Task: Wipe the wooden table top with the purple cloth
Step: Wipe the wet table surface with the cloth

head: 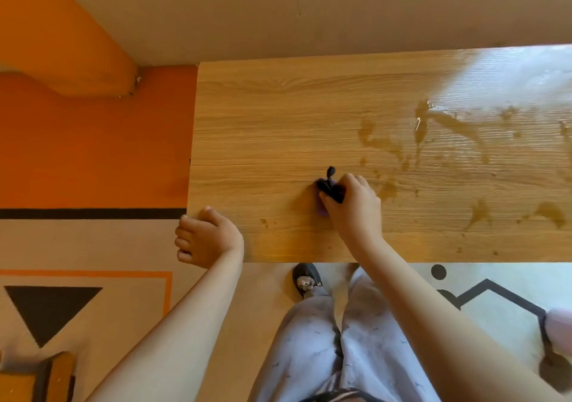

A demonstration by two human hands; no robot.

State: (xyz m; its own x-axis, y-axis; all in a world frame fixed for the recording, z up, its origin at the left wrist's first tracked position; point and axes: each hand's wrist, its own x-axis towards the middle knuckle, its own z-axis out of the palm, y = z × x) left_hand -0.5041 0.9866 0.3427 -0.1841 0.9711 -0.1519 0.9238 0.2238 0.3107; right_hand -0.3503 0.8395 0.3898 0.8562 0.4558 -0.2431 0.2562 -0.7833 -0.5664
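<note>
The wooden table top (278, 123) fills the middle and right of the view. Brown wet smears and splashes (433, 132) spread over its right half. My right hand (353, 203) grips the bunched dark purple cloth (329, 189) and presses it onto the wood near the table's middle. A twisted tip of the cloth sticks up past my fingers. My left hand (204, 237) rests at the table's near left corner, thumb on the top and fingers curled over the edge.
An orange wall and ledge (77, 61) stand left of the table. A patterned rug (62, 302) covers the floor below. My legs and a dark slipper (306, 281) are at the table's near edge. A wooden piece of furniture (46, 377) shows at bottom left.
</note>
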